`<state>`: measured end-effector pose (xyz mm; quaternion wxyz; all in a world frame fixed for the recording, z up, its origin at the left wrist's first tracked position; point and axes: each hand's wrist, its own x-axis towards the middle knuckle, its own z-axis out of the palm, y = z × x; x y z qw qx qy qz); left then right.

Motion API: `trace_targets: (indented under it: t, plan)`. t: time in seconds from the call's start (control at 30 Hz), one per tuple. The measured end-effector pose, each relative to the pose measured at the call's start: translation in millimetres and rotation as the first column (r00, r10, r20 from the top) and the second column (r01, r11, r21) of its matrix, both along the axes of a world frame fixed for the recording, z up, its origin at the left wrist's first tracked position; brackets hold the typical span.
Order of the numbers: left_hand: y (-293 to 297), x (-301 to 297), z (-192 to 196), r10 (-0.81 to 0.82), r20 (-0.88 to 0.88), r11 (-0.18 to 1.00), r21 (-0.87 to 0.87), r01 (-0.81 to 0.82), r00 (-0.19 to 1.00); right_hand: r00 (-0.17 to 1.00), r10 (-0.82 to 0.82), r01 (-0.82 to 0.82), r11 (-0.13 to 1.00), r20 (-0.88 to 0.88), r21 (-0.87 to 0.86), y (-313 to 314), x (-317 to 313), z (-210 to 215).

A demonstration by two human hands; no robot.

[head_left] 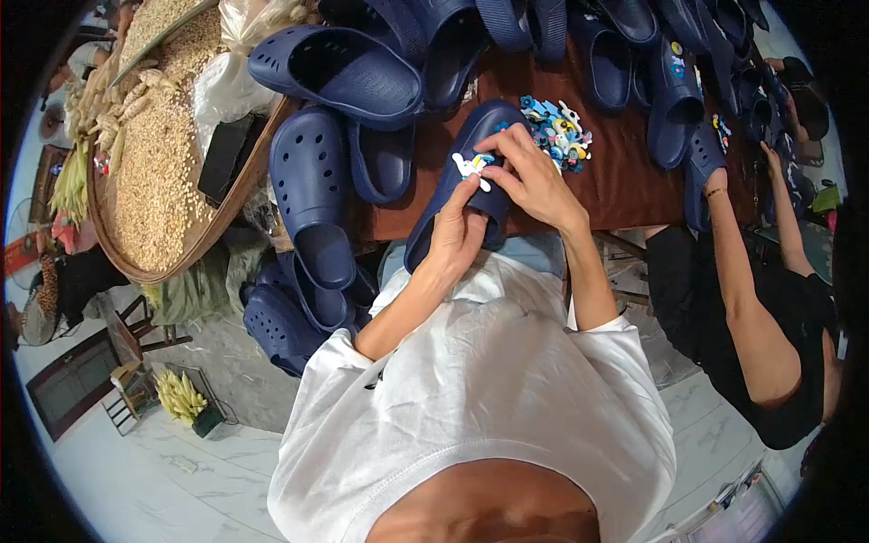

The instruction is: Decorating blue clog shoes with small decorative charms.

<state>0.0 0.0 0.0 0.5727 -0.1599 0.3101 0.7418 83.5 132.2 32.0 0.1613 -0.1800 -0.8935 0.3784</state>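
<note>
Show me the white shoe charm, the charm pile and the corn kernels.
White shoe charm [468, 168], head view: its white body.
Charm pile [559, 136], head view: its middle.
Corn kernels [149, 204], head view: heap's middle.

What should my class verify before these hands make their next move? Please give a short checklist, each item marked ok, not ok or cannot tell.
1. Clog steadied: ok, the left hand holds the navy clog near its opening.
2. Fingers on the charm: ok, the right hand has its fingertips at the white charm.
3. Charm fully seated: cannot tell, the fingers partly cover it.
4. Loose charms nearby: ok, the charm pile lies just beyond the right hand.
5. Neighbouring clog decorated: not ok, the upright clog to the left shows only bare holes.
6. Co-worker's arm clear: ok, it is well off to the right.
</note>
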Motion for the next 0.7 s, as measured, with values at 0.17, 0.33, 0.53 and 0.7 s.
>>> trace_targets:
  t: [0.17,0.33,0.53,0.7]
  plan:
    - [4,2,-5,0.045,-0.007,0.995,0.093,-0.044,0.999,0.999,-0.046,0.042,0.978,-0.014,-0.206,-3,-1,2]
    - [6,-6,-10,0.057,0.066,0.996,0.069,-0.062,0.996,0.996,-0.052,0.051,0.999,-0.072,-0.014,-8,-6,1]
    - [7,-9,-4,0.031,0.071,0.999,0.037,-0.034,0.997,1.0,-0.016,0.016,1.0,-0.008,0.005,-7,-2,5]
    - [9,-8,4,0.083,0.135,0.994,0.054,-0.091,0.987,0.999,-0.018,0.02,0.999,-0.041,0.044,-7,-3,-4]
